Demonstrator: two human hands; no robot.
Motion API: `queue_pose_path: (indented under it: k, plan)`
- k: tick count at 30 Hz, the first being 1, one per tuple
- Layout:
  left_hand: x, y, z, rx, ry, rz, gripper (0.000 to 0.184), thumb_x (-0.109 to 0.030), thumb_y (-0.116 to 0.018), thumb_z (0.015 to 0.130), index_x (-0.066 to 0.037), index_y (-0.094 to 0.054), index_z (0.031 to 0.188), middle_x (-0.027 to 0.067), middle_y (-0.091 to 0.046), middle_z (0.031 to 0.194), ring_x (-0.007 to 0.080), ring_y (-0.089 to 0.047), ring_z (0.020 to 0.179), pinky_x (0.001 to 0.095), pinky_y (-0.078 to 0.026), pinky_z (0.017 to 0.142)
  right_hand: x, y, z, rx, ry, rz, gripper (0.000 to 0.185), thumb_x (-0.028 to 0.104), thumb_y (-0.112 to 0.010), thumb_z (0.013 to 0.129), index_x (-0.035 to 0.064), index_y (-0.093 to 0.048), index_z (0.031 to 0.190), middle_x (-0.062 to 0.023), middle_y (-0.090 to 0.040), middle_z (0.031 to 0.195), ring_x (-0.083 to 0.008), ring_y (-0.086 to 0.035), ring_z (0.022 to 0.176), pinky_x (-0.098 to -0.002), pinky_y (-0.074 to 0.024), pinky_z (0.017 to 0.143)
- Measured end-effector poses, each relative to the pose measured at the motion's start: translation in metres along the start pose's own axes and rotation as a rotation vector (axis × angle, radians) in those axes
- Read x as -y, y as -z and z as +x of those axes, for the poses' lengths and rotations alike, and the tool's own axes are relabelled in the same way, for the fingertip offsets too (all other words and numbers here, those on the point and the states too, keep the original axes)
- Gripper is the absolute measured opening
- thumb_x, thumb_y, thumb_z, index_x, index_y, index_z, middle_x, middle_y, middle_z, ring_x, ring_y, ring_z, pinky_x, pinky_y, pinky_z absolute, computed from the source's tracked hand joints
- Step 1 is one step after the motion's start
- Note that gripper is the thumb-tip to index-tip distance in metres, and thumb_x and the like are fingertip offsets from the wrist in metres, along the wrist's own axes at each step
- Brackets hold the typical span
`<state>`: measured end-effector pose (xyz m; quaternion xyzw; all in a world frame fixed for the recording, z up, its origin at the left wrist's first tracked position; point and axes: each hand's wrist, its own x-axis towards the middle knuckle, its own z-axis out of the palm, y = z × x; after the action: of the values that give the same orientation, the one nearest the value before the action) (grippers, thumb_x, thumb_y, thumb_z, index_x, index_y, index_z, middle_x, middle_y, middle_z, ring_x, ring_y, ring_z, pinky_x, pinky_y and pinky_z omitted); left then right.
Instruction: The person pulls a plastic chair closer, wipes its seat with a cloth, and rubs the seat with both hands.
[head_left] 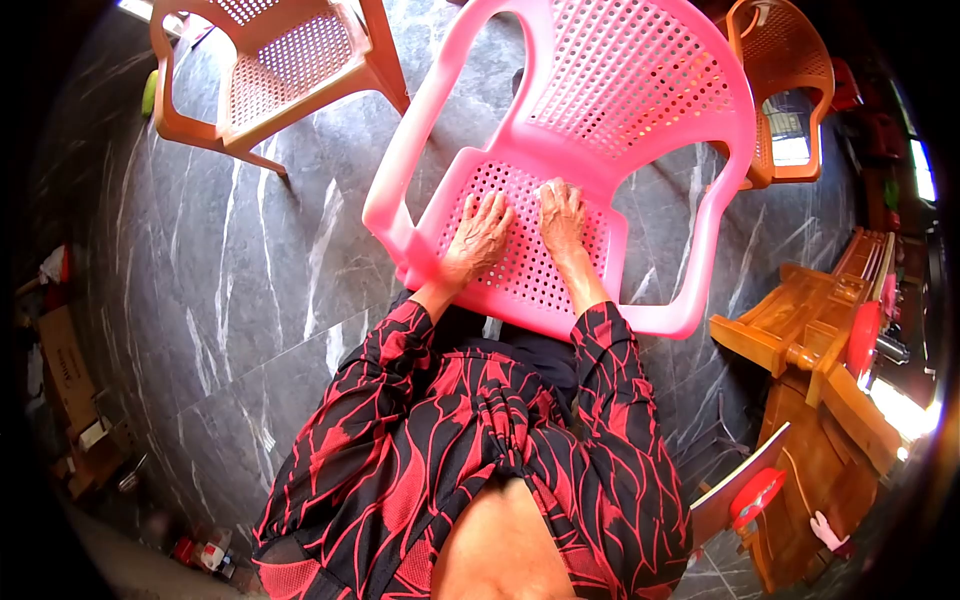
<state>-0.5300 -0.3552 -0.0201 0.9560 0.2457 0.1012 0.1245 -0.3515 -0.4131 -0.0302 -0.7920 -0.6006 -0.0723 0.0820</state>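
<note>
A pink plastic armchair (520,268) with a perforated seat and back stands right in front of me. My left hand (482,235) lies on the left part of its seat, fingers stretched forward and slightly apart. On the seat's middle right rests my right hand (562,215), palm down, its fingers extended and a little bent. Neither hand grips anything; both touch the seat surface. The chair's armrests curve around on both sides of my hands, and its back rises at the far side.
A brown plastic chair (290,75) stands at the far left, another brown chair (780,90) at the far right. Wooden furniture (800,320) with a red round item (757,497) is on my right. Cardboard boxes (65,365) lie along the left. Grey marbled floor (230,260) lies between.
</note>
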Motion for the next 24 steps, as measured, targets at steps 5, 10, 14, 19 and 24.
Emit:
queue_pose_path:
  k: [5,10,14,19,24]
  plan:
    - [0.0,0.001,0.001,0.012,0.005,0.01,0.048,-0.012,-0.053,0.081,-0.003,-0.048,0.128,0.0198,-0.044,0.137,0.0328,-0.037,0.133,0.0555,-0.024,0.11,0.0,-0.002,0.009,0.034,-0.059,-0.004,0.024,0.009,-0.056,0.082,0.0047,-0.06,0.105,-0.0116,-0.052,0.114,-0.0378,-0.05,0.106,-0.0485,-0.047,0.09]
    - [0.001,-0.003,-0.002,-0.004,0.008,-0.011,0.047,-0.012,-0.052,0.082,-0.002,-0.048,0.128,0.0201,-0.044,0.137,0.0331,-0.037,0.133,0.0558,-0.024,0.11,0.0,-0.002,0.006,0.065,-0.068,0.049,0.026,0.009,-0.056,0.082,0.0067,-0.06,0.107,-0.0109,-0.052,0.118,-0.0388,-0.049,0.109,-0.0502,-0.046,0.092]
    - [0.001,-0.003,0.0,0.034,0.02,-0.03,0.045,-0.014,-0.049,0.085,-0.002,-0.049,0.129,0.0214,-0.042,0.14,0.0332,-0.034,0.136,0.0561,-0.021,0.112,0.0,0.001,0.001,0.071,-0.036,0.119,0.027,0.008,-0.056,0.082,0.0075,-0.061,0.109,-0.0102,-0.052,0.12,-0.0395,-0.049,0.108,-0.0537,-0.0446,0.094]
    - [0.002,-0.003,0.0,0.036,0.017,-0.018,0.045,-0.014,-0.05,0.084,-0.002,-0.049,0.128,0.0212,-0.041,0.14,0.0331,-0.035,0.135,0.0562,-0.022,0.111,0.006,-0.004,-0.013,0.049,-0.023,0.153,0.027,0.008,-0.057,0.082,0.007,-0.061,0.109,-0.0127,-0.051,0.121,-0.0425,-0.048,0.112,-0.0558,-0.0419,0.1]
    - [0.004,-0.005,0.001,0.034,0.015,-0.052,0.043,-0.013,-0.053,0.083,-0.002,-0.05,0.125,0.0216,-0.042,0.138,0.0342,-0.035,0.135,0.0567,-0.023,0.111,0.016,0.001,-0.028,0.088,-0.026,0.209,0.031,0.007,-0.062,0.079,0.0071,-0.061,0.11,-0.0146,-0.051,0.123,-0.0453,-0.047,0.116,-0.0573,-0.0367,0.105]
